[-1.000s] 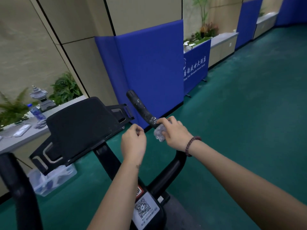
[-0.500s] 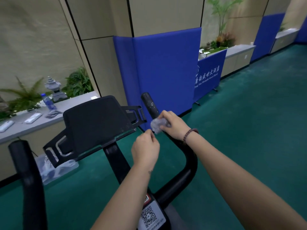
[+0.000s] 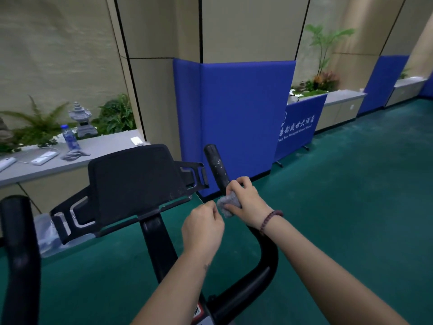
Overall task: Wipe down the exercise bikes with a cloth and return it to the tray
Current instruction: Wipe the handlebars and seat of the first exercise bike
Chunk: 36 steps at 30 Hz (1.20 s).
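**A:** Where is the crumpled grey cloth (image 3: 225, 207)?

**B:** Against the black curved handlebar (image 3: 216, 168) of the exercise bike, with the right grip (image 3: 246, 200) curled round cloth and bar together. It sits higher on the bar than a second ago, and less of the upper end shows above the fingers.

**A:** And the left grip (image 3: 202, 227)?

**B:** Still just beside the cloth, fingers curled in, holding nothing I can make out.

**A:** So how far along?

**B:** Mid-wipe on this bar, I'd judge. Neither grip touches the black console panel (image 3: 133, 181), and the clear plastic tray (image 3: 45, 240) on the green floor lies well apart, so the return comes later.
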{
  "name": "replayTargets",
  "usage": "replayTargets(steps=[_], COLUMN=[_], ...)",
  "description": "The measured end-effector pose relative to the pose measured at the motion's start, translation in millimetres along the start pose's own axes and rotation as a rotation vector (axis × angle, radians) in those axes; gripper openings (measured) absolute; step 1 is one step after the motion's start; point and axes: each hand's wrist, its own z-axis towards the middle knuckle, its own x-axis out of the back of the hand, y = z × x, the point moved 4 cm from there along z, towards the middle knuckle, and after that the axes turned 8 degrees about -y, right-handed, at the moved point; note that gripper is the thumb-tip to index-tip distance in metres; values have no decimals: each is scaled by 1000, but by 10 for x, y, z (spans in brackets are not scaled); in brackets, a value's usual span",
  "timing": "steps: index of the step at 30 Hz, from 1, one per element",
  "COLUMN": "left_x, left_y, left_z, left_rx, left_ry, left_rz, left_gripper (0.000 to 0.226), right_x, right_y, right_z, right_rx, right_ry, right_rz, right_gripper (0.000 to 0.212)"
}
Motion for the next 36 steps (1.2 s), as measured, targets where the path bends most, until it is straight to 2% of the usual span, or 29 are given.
replayTargets(steps=[10,15,19,23,26,31,36], left_x=[-14,-24,-26,-20,-22,-32,-45], left_y=[-10,-13,-17,-23,-47,-38,-14], left_z=[6,21,18,8,0,1,0], left_rx=[-5,-4,-6,-2,7,4,-20], left_ry=[-11,-30,-28,-27,-23,-44,-49], left_rz=[14,4,-1,-14,-48,-49,-35], left_gripper=[15,14,15,15,15,15,15], right_x=[151,351,435,416,369,301,88], right_y=[-167,-307,-400,-374,-319,-156,9], right_z=[563,802,967,963,825,481,227], right_rx=[84,87,98,16,-31,-74,-104], right_ry=[149,104,174,212,198,87,20], right_rz=[190,354,333,364,312,250,175], right_gripper=[31,69,64,61,65,48,65])
